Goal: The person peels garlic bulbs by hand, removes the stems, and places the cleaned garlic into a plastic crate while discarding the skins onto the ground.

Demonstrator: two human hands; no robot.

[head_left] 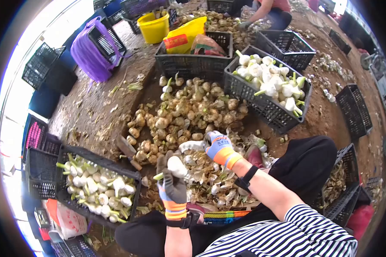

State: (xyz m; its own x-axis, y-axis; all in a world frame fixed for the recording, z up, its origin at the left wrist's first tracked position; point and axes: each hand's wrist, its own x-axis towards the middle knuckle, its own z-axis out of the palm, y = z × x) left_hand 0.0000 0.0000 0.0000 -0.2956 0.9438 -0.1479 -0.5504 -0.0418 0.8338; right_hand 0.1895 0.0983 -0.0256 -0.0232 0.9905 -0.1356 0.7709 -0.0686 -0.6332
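My left hand [172, 188], in a grey, blue and orange glove, is closed around a white garlic bulb [176, 167] whose green stem points left. To its upper right, my right hand [221, 149] wears a matching glove, with its fingers curled together. A pale, curved strip of garlic skin [191, 147] extends left from those fingertips. Beneath both hands lies a heap of dry garlic peelings [210, 175]. Just beyond it spreads a pile of unpeeled brown garlic bulbs [184, 107]. Near the pile's left edge sits a small tool with a flat head [125, 146].
Black crates of clean white garlic stand at left [137, 188] and upper right [270, 107]. Another crate [193, 64] holds a yellow bag [184, 36]. Behind it are a yellow bucket [154, 29] and purple netting [92, 51]. Another person [272, 10] crouches at the back.
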